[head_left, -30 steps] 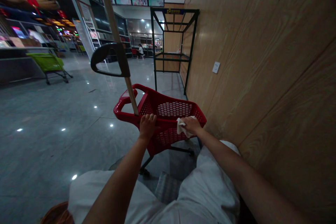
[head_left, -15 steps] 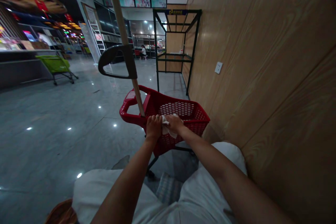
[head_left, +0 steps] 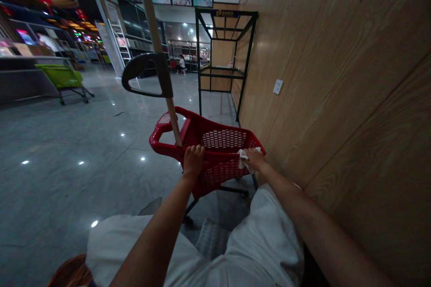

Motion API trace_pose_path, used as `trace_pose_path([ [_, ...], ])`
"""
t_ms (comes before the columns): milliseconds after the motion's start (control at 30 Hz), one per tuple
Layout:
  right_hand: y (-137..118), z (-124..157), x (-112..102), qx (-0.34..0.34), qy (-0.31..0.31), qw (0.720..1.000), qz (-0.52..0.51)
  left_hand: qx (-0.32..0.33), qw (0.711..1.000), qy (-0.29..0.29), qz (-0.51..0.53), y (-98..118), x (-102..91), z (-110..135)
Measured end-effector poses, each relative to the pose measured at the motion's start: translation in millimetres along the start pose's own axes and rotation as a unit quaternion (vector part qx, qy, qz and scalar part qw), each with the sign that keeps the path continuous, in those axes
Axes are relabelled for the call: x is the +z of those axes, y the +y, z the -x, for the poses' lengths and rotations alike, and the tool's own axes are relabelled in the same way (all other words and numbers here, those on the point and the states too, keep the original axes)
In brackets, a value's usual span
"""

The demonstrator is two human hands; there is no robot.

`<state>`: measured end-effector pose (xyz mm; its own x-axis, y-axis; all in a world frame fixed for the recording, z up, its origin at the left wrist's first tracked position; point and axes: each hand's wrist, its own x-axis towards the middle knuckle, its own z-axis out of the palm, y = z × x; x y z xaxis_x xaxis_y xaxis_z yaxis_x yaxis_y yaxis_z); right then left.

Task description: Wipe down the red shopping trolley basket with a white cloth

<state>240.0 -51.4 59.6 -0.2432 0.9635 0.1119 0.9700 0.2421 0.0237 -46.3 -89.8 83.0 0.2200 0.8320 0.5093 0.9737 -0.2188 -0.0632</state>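
A red plastic shopping cart (head_left: 218,154) with a perforated basket stands in front of my knees. My left hand (head_left: 193,159) has its fingers curled over the near rim, close to the handle end. At the far right end of the same rim, my right hand (head_left: 253,159) presses a white cloth (head_left: 243,156) against the basket, its fingers closed over it. A long wooden pole (head_left: 153,22) with a dark grey loop handle (head_left: 146,76) rises at the cart's left end; its lower tip is hidden by the rim.
A wood-panelled wall (head_left: 319,76) with a white socket (head_left: 278,86) runs close on my right. Beyond the cart stands a black metal rack (head_left: 198,54). A green shopping cart (head_left: 62,76) is at the left on the shiny grey floor (head_left: 84,139). A person (head_left: 182,63) crouches far back.
My right hand has slid with the cloth to the right along the rim, away from my left hand. The left hand keeps its grip on the rim. The view has shifted slightly.
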Motion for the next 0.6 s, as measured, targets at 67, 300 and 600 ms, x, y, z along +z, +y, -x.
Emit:
trace_pose_path([
  [67, -31.4, -5.2, -7.0, -0.03, 0.003, 0.999, -0.016, -0.007, 1.0, 0.005, -0.007, 1.0, -1.1, -0.5],
  [300, -150.2, -26.2, -18.3, -0.136, 0.102, 0.98, -0.104, -0.001, 0.999, 0.023, -0.026, 0.4, -4.4, 0.3],
  [600, -37.9, -3.2, 4.3, -0.077, 0.063, 0.994, -0.044, 0.026, 1.0, 0.01, 0.006, -11.3, -4.5, 2.6],
])
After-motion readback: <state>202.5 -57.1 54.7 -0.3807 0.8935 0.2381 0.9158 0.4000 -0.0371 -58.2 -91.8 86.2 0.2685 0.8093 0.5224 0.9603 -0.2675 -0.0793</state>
